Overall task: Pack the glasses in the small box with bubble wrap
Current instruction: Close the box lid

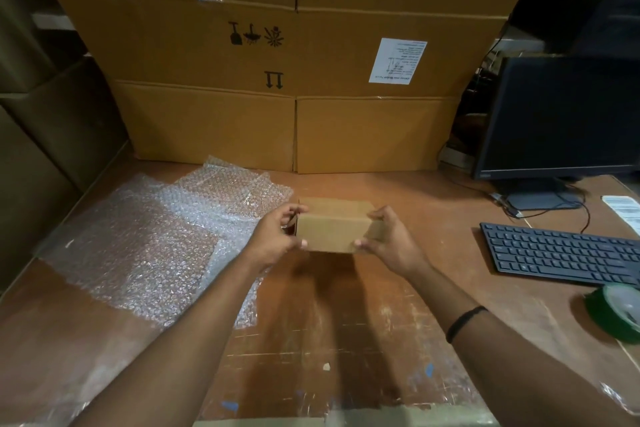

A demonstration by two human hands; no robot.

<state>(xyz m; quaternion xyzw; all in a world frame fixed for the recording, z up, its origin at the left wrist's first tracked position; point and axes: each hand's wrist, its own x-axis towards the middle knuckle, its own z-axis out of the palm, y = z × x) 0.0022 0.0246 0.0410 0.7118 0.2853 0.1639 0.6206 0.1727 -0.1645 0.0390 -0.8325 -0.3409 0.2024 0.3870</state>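
Over a scuffed wooden table (346,329), left grip (277,236) and right grip (389,241) clasp rectangular cardboard box (330,230).

Both my arms reach forward, bare, forearms converging. My left hand (275,236) grips one end of the small box (330,232), thumb at its near lower edge and fingers curled over the top. My right hand (393,243) mirrors it on the opposite end, thumb low, fingers above. A black band (464,322) circles my right wrist.
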